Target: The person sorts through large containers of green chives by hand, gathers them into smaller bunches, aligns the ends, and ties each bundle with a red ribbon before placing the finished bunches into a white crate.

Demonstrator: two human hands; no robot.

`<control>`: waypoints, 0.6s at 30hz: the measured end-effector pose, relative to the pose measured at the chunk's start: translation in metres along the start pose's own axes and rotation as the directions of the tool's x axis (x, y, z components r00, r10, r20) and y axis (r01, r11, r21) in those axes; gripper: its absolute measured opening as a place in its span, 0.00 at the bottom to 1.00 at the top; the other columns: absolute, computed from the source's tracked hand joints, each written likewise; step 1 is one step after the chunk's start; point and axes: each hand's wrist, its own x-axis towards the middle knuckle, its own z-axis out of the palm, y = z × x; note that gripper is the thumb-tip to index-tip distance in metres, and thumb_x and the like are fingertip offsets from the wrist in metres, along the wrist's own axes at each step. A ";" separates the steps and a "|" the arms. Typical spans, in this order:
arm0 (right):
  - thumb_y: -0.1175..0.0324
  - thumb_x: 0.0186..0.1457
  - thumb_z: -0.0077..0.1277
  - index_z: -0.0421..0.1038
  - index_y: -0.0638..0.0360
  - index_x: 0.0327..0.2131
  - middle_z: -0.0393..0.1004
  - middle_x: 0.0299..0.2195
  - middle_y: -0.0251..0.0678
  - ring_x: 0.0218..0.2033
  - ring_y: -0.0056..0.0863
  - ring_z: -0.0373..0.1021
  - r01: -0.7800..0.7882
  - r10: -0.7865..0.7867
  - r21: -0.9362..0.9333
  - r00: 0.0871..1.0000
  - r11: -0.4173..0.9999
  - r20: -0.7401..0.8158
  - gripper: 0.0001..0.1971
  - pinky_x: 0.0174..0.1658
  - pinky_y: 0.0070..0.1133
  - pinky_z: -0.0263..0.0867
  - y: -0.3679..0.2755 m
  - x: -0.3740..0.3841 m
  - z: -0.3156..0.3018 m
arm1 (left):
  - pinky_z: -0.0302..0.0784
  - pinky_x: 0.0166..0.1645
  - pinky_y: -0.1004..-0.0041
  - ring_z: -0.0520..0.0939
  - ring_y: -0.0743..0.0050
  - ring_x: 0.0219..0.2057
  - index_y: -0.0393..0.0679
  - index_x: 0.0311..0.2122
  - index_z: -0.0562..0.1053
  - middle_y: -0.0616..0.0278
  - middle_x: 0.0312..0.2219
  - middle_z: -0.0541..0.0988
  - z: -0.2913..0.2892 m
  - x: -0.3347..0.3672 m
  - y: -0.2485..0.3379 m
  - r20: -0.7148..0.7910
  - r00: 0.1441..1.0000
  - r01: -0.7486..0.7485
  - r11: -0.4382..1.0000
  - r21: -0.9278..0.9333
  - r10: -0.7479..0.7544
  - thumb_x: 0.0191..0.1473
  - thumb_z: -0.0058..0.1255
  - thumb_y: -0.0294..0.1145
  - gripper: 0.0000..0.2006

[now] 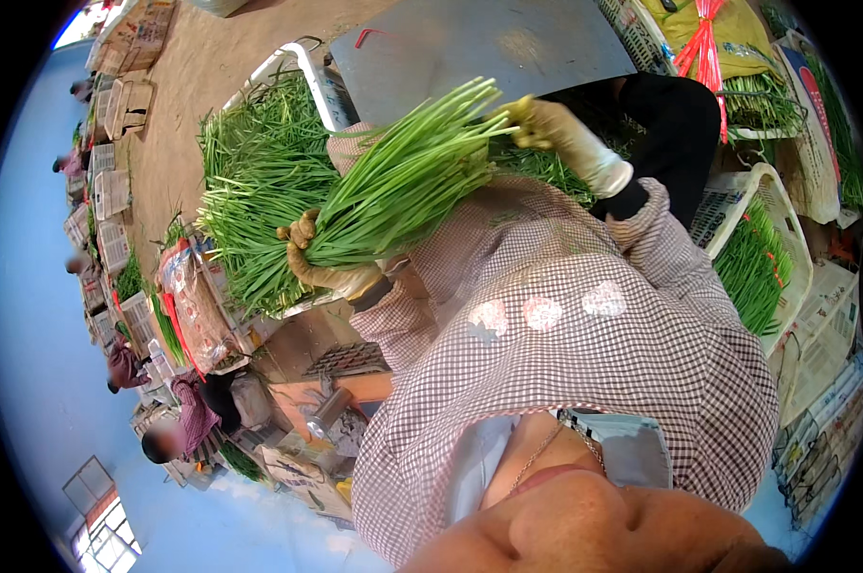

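My left hand [307, 250], in a soiled tan glove, is closed around a bunch of long green chives [393, 186]. The bunch slants up to the right over my lap, pale cut ends uppermost. Beside those ends is my right hand [544, 129], also gloved, with its fingers curled together at the stalk tips. Whether a stalk is pinched in them I cannot make out. Left of the bunch, a white crate [303, 72] is heaped with loose chives [260, 162], which lie close under my left hand.
Ahead stands a grey board [470, 57] with a small red hooked piece [365, 38] on it. At the right, a white basket [796, 277] holds more chives. Red ties [706, 48] hang by a yellow sack [742, 43]. Other people [198, 415] sit among crates far left.
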 end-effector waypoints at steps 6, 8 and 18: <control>0.60 0.64 0.57 0.77 0.63 0.46 0.80 0.35 0.30 0.39 0.17 0.75 0.127 -0.158 0.377 0.986 0.917 0.053 0.15 0.43 0.20 0.72 0.008 0.013 0.061 | 0.71 0.43 0.70 0.67 0.74 0.28 0.39 0.47 0.68 0.69 0.26 0.65 0.024 -0.008 -0.015 -0.010 0.999 -0.047 0.998 -0.051 0.047 0.54 0.55 0.24 0.15; 0.61 0.65 0.55 0.77 0.62 0.44 0.78 0.32 0.28 0.34 0.16 0.73 0.138 -0.133 0.465 0.990 0.874 -0.044 0.13 0.39 0.20 0.71 0.005 0.014 0.058 | 0.72 0.42 0.73 0.68 0.76 0.27 0.40 0.46 0.68 0.70 0.24 0.66 0.025 -0.008 -0.012 0.030 0.999 -0.023 0.993 -0.117 0.027 0.53 0.55 0.24 0.14; 0.49 0.70 0.46 0.76 0.61 0.50 0.78 0.34 0.28 0.24 0.11 0.62 0.180 -0.185 -0.299 0.983 0.937 0.014 0.23 0.34 0.11 0.62 -0.011 0.008 -0.027 | 0.76 0.44 0.75 0.71 0.78 0.27 0.41 0.47 0.70 0.72 0.23 0.68 -0.013 0.003 0.011 0.253 0.966 0.004 0.971 -0.239 0.058 0.57 0.55 0.27 0.12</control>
